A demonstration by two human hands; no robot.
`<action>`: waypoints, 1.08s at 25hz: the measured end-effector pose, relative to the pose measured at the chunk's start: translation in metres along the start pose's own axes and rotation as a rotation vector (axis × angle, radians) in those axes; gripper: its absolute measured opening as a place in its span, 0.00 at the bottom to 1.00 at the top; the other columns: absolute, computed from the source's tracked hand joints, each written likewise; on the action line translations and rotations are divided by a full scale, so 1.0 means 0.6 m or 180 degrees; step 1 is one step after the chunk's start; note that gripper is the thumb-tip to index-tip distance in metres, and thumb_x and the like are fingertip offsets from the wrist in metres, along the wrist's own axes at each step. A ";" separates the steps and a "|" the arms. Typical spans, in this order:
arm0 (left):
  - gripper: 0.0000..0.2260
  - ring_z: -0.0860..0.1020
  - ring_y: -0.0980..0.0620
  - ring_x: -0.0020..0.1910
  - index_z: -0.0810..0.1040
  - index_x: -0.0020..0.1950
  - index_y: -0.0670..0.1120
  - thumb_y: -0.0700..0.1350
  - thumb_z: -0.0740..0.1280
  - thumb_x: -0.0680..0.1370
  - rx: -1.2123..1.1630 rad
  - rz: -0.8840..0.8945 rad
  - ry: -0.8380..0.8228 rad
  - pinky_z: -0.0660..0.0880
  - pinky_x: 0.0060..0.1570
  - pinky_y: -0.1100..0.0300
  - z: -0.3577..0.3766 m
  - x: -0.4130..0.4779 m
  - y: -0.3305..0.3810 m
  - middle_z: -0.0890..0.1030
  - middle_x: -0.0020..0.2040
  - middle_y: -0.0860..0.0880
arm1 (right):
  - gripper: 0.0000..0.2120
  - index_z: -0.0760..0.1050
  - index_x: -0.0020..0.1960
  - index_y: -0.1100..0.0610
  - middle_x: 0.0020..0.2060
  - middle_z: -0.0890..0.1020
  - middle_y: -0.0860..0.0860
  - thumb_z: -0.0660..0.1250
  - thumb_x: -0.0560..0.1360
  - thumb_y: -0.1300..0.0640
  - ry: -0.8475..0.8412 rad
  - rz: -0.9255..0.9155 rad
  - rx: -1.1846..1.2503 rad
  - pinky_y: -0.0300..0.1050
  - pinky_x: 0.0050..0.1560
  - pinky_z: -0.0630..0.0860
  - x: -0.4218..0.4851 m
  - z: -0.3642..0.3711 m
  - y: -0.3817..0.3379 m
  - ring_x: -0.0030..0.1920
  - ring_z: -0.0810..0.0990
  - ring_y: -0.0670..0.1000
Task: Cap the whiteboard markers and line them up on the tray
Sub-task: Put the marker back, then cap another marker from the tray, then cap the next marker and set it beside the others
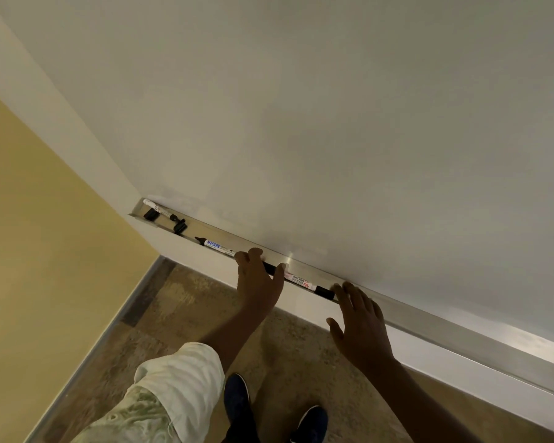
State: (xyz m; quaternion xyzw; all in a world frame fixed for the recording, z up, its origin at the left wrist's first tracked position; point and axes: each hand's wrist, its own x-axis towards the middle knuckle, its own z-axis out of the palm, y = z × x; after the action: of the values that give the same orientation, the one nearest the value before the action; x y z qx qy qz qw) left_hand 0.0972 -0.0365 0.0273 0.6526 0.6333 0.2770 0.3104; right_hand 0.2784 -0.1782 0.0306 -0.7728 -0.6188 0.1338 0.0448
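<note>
A long aluminium tray (304,262) runs under the whiteboard. On it lies a white marker with a red label (299,280), its black cap (324,292) on the right end. My left hand (258,281) pinches this marker's black left end between thumb and fingers. My right hand (360,327) hovers open with fingers spread, its fingertips just right of that cap. Further left lies a blue-label marker (217,245) with its black tip bare. At the tray's far left end sits a third white marker (155,206), also uncapped, beside two loose black caps (151,214) (179,226).
The whiteboard (333,123) fills the upper view. A yellow wall (39,235) meets it at the left corner, just past the tray's end. Below are a speckled floor (186,308), my dark shoes (237,398) and a pale rolled-up sleeve (173,388).
</note>
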 end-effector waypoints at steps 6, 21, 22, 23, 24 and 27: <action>0.22 0.76 0.43 0.52 0.71 0.63 0.41 0.48 0.73 0.74 0.0520 0.0264 0.0188 0.75 0.44 0.54 -0.106 0.069 -0.085 0.71 0.60 0.39 | 0.31 0.65 0.75 0.57 0.74 0.69 0.58 0.68 0.77 0.48 0.0099 -0.0482 0.0167 0.56 0.70 0.70 0.056 -0.004 -0.064 0.74 0.67 0.58; 0.15 0.74 0.35 0.59 0.79 0.61 0.40 0.47 0.68 0.78 0.0798 -0.0746 0.0268 0.75 0.55 0.45 -0.224 0.232 -0.198 0.73 0.61 0.37 | 0.31 0.56 0.78 0.59 0.75 0.66 0.57 0.65 0.80 0.52 -0.0542 -0.1515 0.0005 0.54 0.66 0.73 0.254 0.015 -0.347 0.73 0.68 0.58; 0.14 0.74 0.36 0.58 0.79 0.60 0.41 0.47 0.68 0.78 0.0744 -0.0790 0.0276 0.75 0.54 0.45 -0.221 0.236 -0.200 0.73 0.60 0.37 | 0.31 0.56 0.78 0.59 0.75 0.67 0.58 0.65 0.80 0.52 -0.0569 -0.1493 -0.0063 0.53 0.65 0.73 0.259 0.019 -0.354 0.72 0.69 0.58; 0.13 0.74 0.36 0.57 0.80 0.59 0.42 0.47 0.67 0.79 0.0712 -0.0825 0.0270 0.75 0.54 0.46 -0.219 0.240 -0.202 0.73 0.59 0.38 | 0.31 0.56 0.78 0.59 0.73 0.69 0.57 0.65 0.80 0.53 -0.0566 -0.1474 -0.0145 0.52 0.63 0.74 0.262 0.023 -0.359 0.69 0.71 0.58; 0.12 0.74 0.36 0.57 0.80 0.59 0.42 0.47 0.67 0.79 0.0686 -0.0842 0.0266 0.75 0.54 0.46 -0.217 0.243 -0.204 0.73 0.59 0.38 | 0.30 0.56 0.77 0.59 0.71 0.71 0.57 0.65 0.80 0.53 -0.0527 -0.1452 -0.0238 0.51 0.60 0.75 0.263 0.028 -0.363 0.67 0.73 0.57; 0.12 0.75 0.39 0.54 0.80 0.58 0.43 0.48 0.67 0.79 0.0630 -0.0822 0.0330 0.75 0.50 0.48 -0.216 0.248 -0.209 0.74 0.57 0.40 | 0.24 0.60 0.74 0.58 0.63 0.76 0.56 0.63 0.81 0.57 -0.0281 -0.1341 -0.0411 0.46 0.51 0.76 0.265 0.037 -0.372 0.58 0.78 0.55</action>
State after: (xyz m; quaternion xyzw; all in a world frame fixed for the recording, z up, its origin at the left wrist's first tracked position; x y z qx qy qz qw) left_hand -0.0761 0.1195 0.0122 0.5780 0.7512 0.2044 0.2446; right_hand 0.0934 0.0251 0.0376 -0.6211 -0.7752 0.1153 -0.0050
